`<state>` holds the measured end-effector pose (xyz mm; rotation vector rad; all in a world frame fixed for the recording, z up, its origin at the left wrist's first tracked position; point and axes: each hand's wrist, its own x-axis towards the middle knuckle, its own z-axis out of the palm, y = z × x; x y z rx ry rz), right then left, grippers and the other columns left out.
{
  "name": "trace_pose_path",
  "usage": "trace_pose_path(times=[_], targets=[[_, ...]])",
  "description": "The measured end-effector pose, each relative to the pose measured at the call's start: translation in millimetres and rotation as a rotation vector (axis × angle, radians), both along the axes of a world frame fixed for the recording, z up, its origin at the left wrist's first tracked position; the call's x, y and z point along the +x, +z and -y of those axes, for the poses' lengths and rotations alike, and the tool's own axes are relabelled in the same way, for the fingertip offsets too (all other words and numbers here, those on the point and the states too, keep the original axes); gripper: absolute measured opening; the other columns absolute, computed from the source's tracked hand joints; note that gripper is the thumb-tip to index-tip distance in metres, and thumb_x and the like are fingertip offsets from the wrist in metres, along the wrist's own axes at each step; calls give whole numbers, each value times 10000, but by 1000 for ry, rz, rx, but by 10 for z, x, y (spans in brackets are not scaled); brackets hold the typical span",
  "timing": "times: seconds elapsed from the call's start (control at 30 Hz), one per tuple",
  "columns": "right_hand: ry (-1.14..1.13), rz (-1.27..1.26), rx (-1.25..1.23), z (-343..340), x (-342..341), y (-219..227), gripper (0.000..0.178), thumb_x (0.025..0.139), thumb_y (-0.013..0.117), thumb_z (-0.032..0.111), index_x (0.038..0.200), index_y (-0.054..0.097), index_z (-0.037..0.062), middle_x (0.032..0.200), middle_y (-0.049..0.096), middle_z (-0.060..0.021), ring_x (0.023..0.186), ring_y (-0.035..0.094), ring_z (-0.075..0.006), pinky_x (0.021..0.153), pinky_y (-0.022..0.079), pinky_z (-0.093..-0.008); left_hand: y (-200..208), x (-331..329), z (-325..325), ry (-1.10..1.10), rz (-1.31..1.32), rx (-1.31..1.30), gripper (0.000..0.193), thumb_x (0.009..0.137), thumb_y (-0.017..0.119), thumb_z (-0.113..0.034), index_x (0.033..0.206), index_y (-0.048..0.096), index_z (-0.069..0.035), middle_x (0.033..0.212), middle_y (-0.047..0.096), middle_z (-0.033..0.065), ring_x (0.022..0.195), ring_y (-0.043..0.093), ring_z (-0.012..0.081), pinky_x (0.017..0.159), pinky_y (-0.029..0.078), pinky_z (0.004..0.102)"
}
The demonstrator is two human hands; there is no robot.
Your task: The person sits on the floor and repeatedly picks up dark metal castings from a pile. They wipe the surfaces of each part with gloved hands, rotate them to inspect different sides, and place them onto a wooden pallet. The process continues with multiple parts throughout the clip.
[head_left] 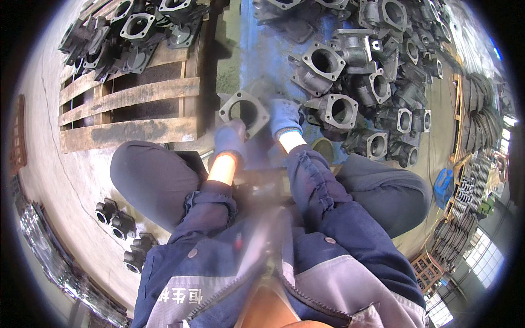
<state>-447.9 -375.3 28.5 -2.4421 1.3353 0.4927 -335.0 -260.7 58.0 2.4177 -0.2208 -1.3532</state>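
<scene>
1. Left hand (231, 136) grasped a flanged casting (252, 99) at blue table (247, 52)'s near left side; right hand (285, 116) beside it, grip couldn't tell;
2. Casting looked mid-handling, unfinished;
3. Other castings (355, 54) crowded table, right; pallet castings (136, 60) sat far left on wooden pallet (143, 89); which were done, which remained, unclear.

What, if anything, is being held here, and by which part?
The left hand holds a grey metal casting by the near edge of its flange; the right hand is beside it, contact unclear.
</scene>
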Motion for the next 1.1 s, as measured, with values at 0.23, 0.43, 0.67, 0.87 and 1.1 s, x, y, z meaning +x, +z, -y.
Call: trace_pose_path(times=[0.23, 0.43, 0.67, 0.87, 1.1], targets=[[-665, 503, 90, -66, -304, -436, 218, 931, 558, 165, 1098, 682, 101, 849, 700, -132, 712, 662, -249, 683, 519, -394, -169, 18, -4, 46, -32, 12, 320, 892, 470, -181, 943, 735, -11, 997, 735, 161, 910, 718, 243, 821, 524, 357], [-887, 675, 312, -141, -354, -653, 184, 957, 550, 187, 1017, 683, 75, 750, 626, -62, 643, 499, -158, 626, 449, -347, -131, 35, 40, 250, -121, 43, 336, 883, 487, -228, 933, 733, -5, 903, 740, 131, 843, 719, 219, 762, 524, 355], [-873, 544, 140, -239, -382, -553, 195, 960, 552, 210, 1031, 688, 89, 780, 641, -166, 665, 507, -170, 644, 459, -368, 2, -86, 84, 566, -59, -154, 341, 868, 490, -229, 973, 745, -28, 993, 732, 146, 851, 717, 218, 773, 523, 355], [-801, 775, 238, -284, -442, -572, 330, 943, 531, 152, 1250, 647, 191, 934, 688, -159, 824, 645, -235, 759, 505, -346, 38, 27, 58, 107, -44, 83, 365, 870, 479, -262, 981, 745, -39, 1058, 727, 153, 953, 708, 256, 849, 503, 379], [-430, 412, -302, -111, -274, -285, 364, 886, 556, 86, 1246, 610, 100, 931, 689, -158, 839, 668, -295, 764, 524, -390, -132, 50, -51, -555, 102, 52, 294, 889, 535, -228, 1038, 717, -52, 1126, 687, 215, 1037, 680, 353, 928, 516, 440]])
